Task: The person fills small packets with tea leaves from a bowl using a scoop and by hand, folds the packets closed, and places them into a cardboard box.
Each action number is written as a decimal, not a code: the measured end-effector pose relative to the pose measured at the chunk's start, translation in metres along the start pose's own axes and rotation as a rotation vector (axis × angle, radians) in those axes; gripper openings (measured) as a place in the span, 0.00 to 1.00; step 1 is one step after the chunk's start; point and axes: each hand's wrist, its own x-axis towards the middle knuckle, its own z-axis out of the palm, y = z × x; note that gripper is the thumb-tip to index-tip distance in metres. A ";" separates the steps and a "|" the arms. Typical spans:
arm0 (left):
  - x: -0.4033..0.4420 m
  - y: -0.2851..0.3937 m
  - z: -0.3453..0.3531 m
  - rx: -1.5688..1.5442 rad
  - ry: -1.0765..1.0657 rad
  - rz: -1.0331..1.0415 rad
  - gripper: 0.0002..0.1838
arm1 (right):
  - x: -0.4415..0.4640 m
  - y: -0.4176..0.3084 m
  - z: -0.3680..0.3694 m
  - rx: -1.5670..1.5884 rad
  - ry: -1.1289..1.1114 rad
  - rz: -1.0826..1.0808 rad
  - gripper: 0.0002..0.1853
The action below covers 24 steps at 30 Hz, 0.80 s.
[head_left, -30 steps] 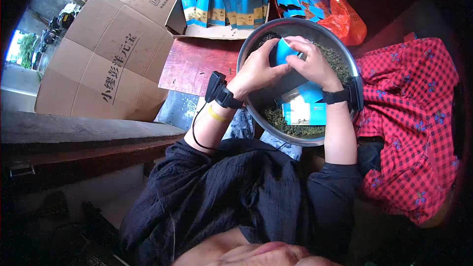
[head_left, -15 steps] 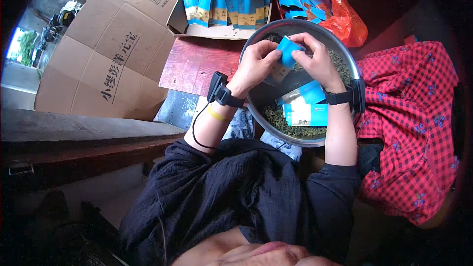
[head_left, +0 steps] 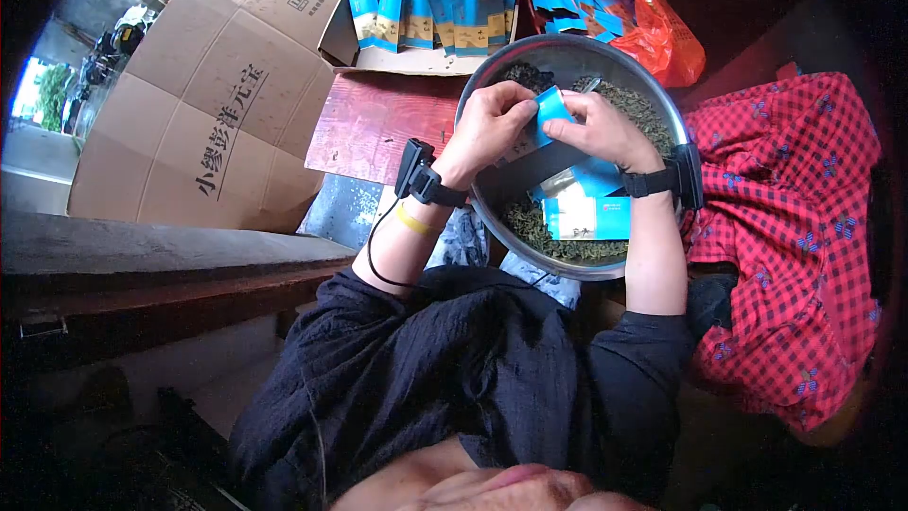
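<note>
Above a round metal basin point(head_left: 487, 213), both hands hold a blue and pale packet point(head_left: 550, 115) at its blue end. My left hand point(head_left: 494, 125) pinches the packet's left side between thumb and fingers. On the other side, the thumb and fingers of my right hand point(head_left: 610, 135) grip its right edge. Dark green dried leaves point(head_left: 522, 223), like tea, lie in the basin. Another blue and white packet point(head_left: 588, 219) rests flat on the leaves, partly over a further packet. A thin grey piece point(head_left: 592, 84) shows behind my right hand; its kind is unclear.
A cardboard box point(head_left: 378, 59) full of upright blue packets stands at the back. Beside it is a red plastic bag point(head_left: 662, 38) with more packets. A large carton point(head_left: 189, 114) is at left, a reddish board point(head_left: 369, 128) nearer, and red checked cloth point(head_left: 785, 246) at right.
My right hand has shifted slightly down, its fingers now lower on the packet. The packet is tilted differently, and the thin grey piece behind the right hand has come into view.
</note>
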 end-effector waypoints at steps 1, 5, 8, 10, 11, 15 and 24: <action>0.000 0.001 0.000 0.000 0.000 0.000 0.08 | 0.000 0.000 0.000 -0.014 -0.022 -0.002 0.13; -0.002 0.005 0.000 0.002 0.010 -0.016 0.08 | 0.000 0.000 0.002 0.047 -0.014 0.023 0.13; -0.002 0.011 0.001 -0.039 0.041 -0.034 0.09 | 0.002 0.000 0.005 -0.016 0.148 -0.022 0.12; -0.003 0.012 0.000 -0.037 0.056 -0.048 0.09 | 0.003 -0.004 0.003 -0.019 0.294 -0.081 0.12; -0.002 0.011 0.000 -0.044 0.053 -0.043 0.09 | 0.002 -0.003 0.001 -0.020 0.290 -0.081 0.12; 0.000 -0.001 0.001 0.012 0.080 0.067 0.10 | -0.002 0.003 -0.006 -0.151 0.269 -0.044 0.14; -0.002 0.007 0.001 -0.060 0.060 0.011 0.09 | -0.003 -0.008 -0.001 0.082 0.082 0.040 0.13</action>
